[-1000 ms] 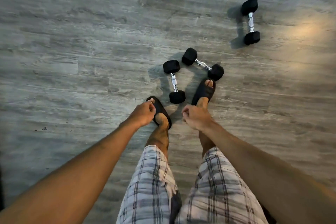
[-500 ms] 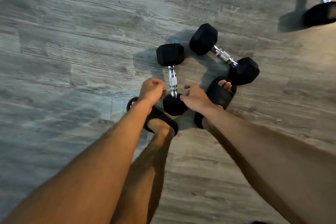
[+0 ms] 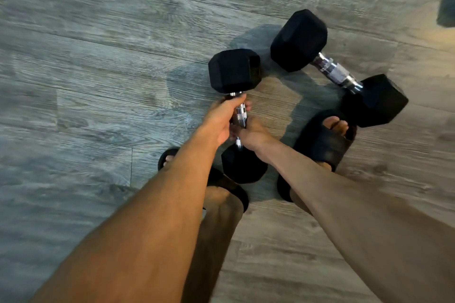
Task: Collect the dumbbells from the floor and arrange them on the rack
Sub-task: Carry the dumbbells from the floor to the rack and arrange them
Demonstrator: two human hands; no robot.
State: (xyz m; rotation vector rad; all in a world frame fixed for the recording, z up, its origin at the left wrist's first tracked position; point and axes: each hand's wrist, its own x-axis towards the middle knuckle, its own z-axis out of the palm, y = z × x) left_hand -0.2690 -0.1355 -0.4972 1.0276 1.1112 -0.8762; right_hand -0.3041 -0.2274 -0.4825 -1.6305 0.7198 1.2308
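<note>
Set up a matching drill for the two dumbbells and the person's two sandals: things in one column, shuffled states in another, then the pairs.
1 near dumbbell
2 far dumbbell
3 right sandal
4 left sandal

a partly hidden under the left forearm
b handle gripped by left hand and right hand
c lying free, no hand on it
d strap in plain view, next to the far dumbbell's head

Pairs: 1-b, 2-c, 3-d, 4-a

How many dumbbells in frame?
2. Near dumbbell between the feet, left hand and right hand on its handle. Far dumbbell by the right toes. Dark shape at the right edge may be a third.
</note>
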